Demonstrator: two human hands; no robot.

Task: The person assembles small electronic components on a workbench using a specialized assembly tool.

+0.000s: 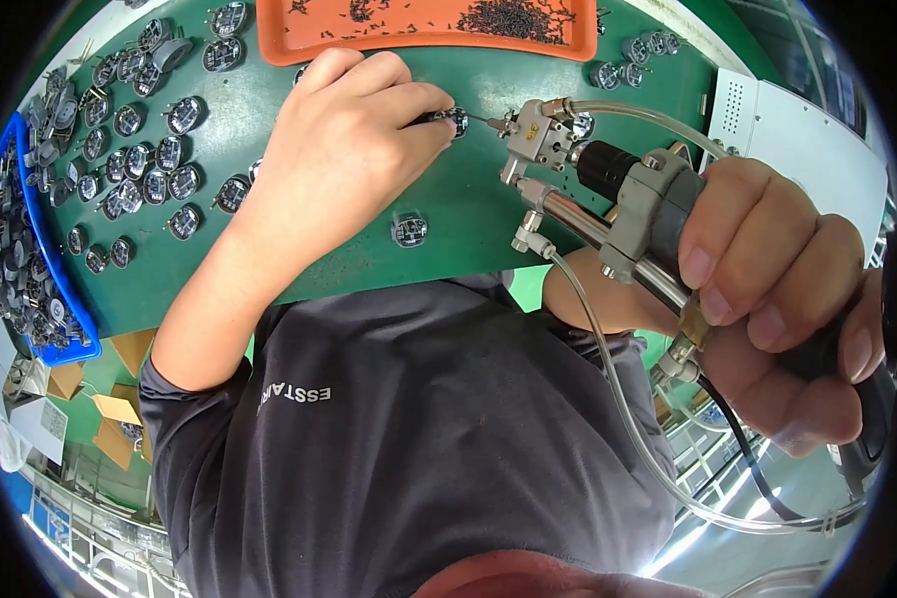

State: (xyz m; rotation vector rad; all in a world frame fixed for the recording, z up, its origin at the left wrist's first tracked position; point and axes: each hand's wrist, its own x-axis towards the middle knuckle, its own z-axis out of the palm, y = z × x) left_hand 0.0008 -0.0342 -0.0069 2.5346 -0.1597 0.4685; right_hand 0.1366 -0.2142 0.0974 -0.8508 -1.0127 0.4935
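Note:
My left hand (359,130) pinches a small round part (457,123) with a shiny, dark face over the green table. My right hand (767,259) is wrapped around a dispensing gun (608,169) with a grey metal head, a black collar and clear hoses. Its thin needle points left, and the tip is at or very near the edge of the held part; whether they touch I cannot tell. A similar round part (409,230) lies alone on the table, nearer to me than the left hand.
An orange tray (409,40) with tiny black pieces sits at the far edge. Several round parts (183,181) are spread over the left of the green table (349,274). A blue bin (58,261) full of grey parts stands far left, a white box (787,149) at right.

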